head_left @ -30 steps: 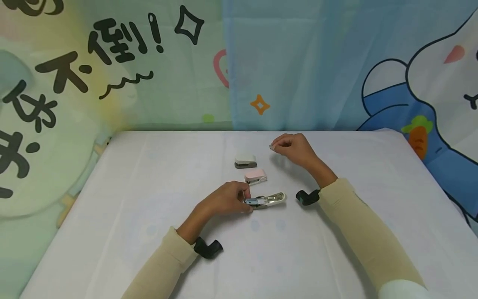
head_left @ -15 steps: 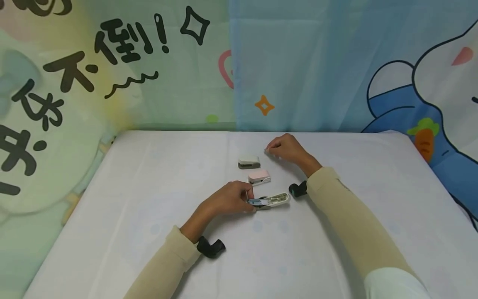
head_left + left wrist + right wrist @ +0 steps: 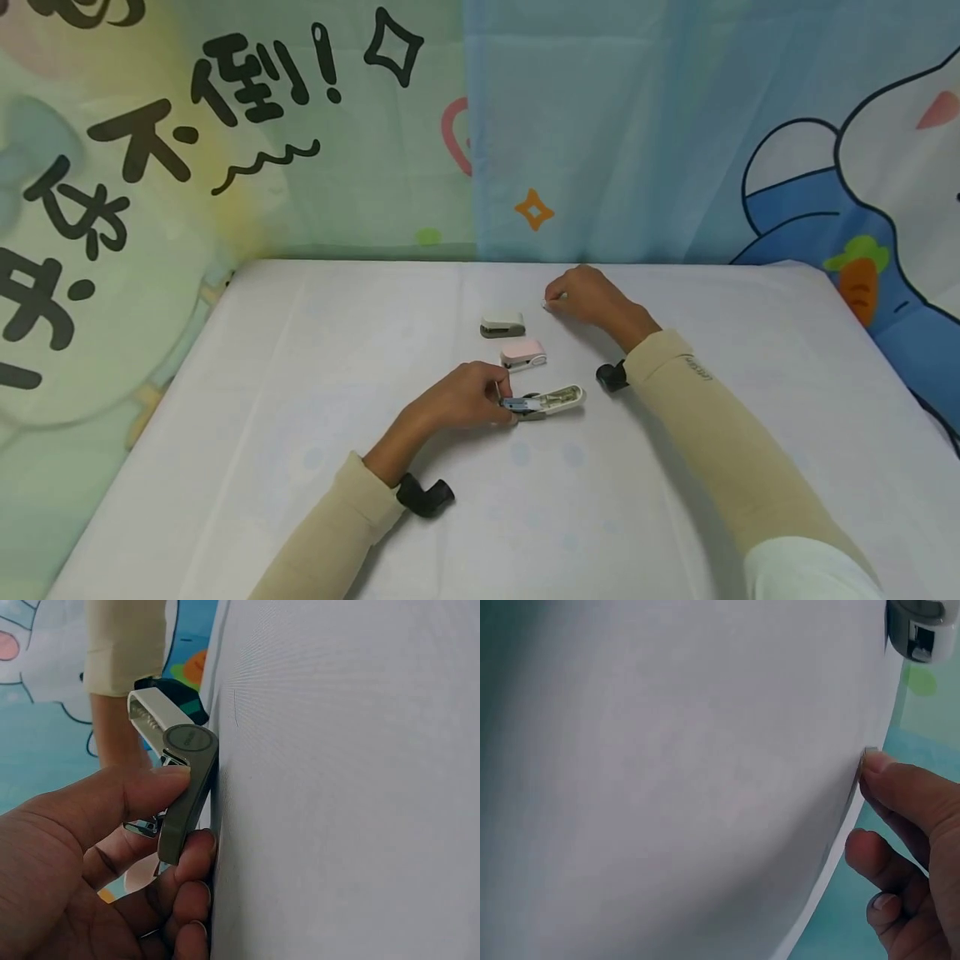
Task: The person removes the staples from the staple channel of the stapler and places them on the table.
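Observation:
My left hand (image 3: 461,397) pinches one end of an opened stapler (image 3: 558,400), its white top swung back from the grey-green base. Thumb and fingers grip that base (image 3: 187,787) in the left wrist view, with the metal magazine partly hidden behind the thumb. Farther back, my right hand (image 3: 596,302) holds a tiny silvery piece, apparently a short strip of staples (image 3: 869,750), between thumb and index finger. It is low over the table's far part; whether the strip touches the cloth, I cannot tell.
A pink stapler (image 3: 522,352) lies just beyond the opened one. Behind that is a white and grey stapler (image 3: 502,325). White cloth covers the table (image 3: 300,358), whose far edge meets a printed curtain (image 3: 600,125).
My right hand has come down nearer the table and shifted left, then slightly back right, still pinching the strip. The left hand and opened stapler hold their place; the head view has shifted slightly.

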### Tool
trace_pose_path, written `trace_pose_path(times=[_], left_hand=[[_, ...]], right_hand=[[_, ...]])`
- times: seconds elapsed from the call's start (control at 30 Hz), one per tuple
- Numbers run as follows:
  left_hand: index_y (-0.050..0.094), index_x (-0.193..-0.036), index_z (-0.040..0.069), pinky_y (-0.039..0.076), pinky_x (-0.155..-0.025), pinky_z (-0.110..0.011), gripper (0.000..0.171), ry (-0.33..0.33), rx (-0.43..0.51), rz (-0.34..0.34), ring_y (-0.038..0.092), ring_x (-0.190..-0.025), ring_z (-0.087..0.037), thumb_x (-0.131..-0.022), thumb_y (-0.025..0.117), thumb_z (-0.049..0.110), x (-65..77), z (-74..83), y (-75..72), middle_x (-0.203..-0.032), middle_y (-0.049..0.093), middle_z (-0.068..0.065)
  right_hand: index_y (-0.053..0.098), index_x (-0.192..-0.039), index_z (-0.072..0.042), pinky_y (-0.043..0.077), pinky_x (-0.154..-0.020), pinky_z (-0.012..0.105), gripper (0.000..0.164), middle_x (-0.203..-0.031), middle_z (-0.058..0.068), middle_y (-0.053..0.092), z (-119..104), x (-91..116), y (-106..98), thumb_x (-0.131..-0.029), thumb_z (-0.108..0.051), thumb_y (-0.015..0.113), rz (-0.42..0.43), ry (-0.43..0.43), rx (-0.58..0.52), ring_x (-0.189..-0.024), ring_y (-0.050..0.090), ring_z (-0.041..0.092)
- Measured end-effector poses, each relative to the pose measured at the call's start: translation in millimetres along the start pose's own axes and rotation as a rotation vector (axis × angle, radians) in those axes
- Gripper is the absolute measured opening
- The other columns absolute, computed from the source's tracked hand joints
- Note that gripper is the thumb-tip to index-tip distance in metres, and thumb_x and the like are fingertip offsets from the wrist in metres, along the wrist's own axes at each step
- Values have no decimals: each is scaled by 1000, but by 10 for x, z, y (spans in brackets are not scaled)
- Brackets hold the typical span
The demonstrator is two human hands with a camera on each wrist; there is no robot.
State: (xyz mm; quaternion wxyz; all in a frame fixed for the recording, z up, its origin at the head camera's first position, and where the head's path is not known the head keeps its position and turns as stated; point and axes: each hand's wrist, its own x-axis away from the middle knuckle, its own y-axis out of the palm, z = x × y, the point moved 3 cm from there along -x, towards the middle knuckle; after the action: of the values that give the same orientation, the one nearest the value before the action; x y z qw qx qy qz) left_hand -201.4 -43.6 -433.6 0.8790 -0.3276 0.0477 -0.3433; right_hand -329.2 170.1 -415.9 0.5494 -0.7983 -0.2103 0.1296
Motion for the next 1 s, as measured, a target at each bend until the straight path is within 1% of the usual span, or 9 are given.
trace_pose_path(times=[0.07, 0.23, 0.47, 0.57, 0.7, 0.8, 0.87, 0.93, 1.0], left_hand=[[64, -83, 15, 36, -53, -25, 17, 5, -1, 1, 44, -58, -9, -78, 80, 13, -4, 10, -2, -64, 52, 3], [64, -83, 14, 36, -53, -25, 17, -2, 1, 2, 44, -58, -9, -78, 80, 12, -10, 37, -8, -63, 52, 3], [65, -83, 15, 36, -52, -25, 17, -10, 19, 1, 44, -57, -9, -78, 81, 14, -10, 59, -12, -63, 53, 3], [66, -83, 15, 35, -52, -25, 16, -10, 24, 6, 43, -57, -9, -78, 81, 14, 2, 40, -19, -62, 52, 3], [66, -81, 14, 34, -53, -26, 16, -17, 36, 11, 42, -56, -9, -77, 82, 15, 37, -1, -38, -60, 50, 3], [67, -81, 14, 34, -53, -25, 16, -5, 46, 7, 41, -54, -8, -78, 82, 16, 48, -22, -40, -58, 49, 4], [67, -81, 14, 34, -53, -25, 15, 13, 52, 5, 41, -54, -7, -79, 81, 16, 40, -23, -32, -57, 48, 5], [67, -80, 14, 33, -52, -24, 14, 34, 49, 5, 40, -53, -6, -80, 81, 17, 19, -10, -16, -57, 47, 5], [66, -80, 14, 34, -53, -24, 15, 51, 38, 5, 41, -54, -6, -80, 80, 18, -12, 20, 5, -57, 48, 5]], right_hand=[[77, -99, -5, 42, -96, 45, 13, -111, 11, 70, 37, 27, -28, -91, -11, 70, -5, 13, 8, -109, 60, 31], [77, -100, -6, 42, -96, 46, 13, -108, 10, 71, 147, 90, -73, -91, -10, 70, 21, 31, -59, -108, 62, 30], [77, -100, -3, 48, -89, 46, 14, -104, 13, 72, 220, 203, -134, -88, -5, 72, 102, -44, -104, -102, 65, 31], [77, -99, -4, 50, -82, 43, 13, -101, 12, 72, 186, 244, -152, -87, -6, 73, 89, -54, -133, -95, 67, 28], [77, -102, -8, 50, -70, 37, 19, -102, 7, 72, 65, 303, -153, -89, -20, 73, -36, -58, -235, -81, 64, 21], [75, -109, -9, 48, -67, 34, 28, -104, 2, 70, -35, 400, -166, -89, -29, 72, -159, -72, -329, -80, 62, 17], [72, -113, -7, 49, -70, 34, 31, -105, 1, 70, -110, 499, -171, -90, -28, 72, -261, -114, -394, -85, 63, 18], [69, -118, -5, 49, -75, 35, 36, -108, 3, 69, -184, 625, -159, -89, -24, 72, -402, -150, -466, -92, 63, 21], [65, -123, -3, 49, -77, 36, 41, -112, 6, 67, -259, 761, -137, -86, -20, 74, -532, -181, -519, -93, 62, 25]])
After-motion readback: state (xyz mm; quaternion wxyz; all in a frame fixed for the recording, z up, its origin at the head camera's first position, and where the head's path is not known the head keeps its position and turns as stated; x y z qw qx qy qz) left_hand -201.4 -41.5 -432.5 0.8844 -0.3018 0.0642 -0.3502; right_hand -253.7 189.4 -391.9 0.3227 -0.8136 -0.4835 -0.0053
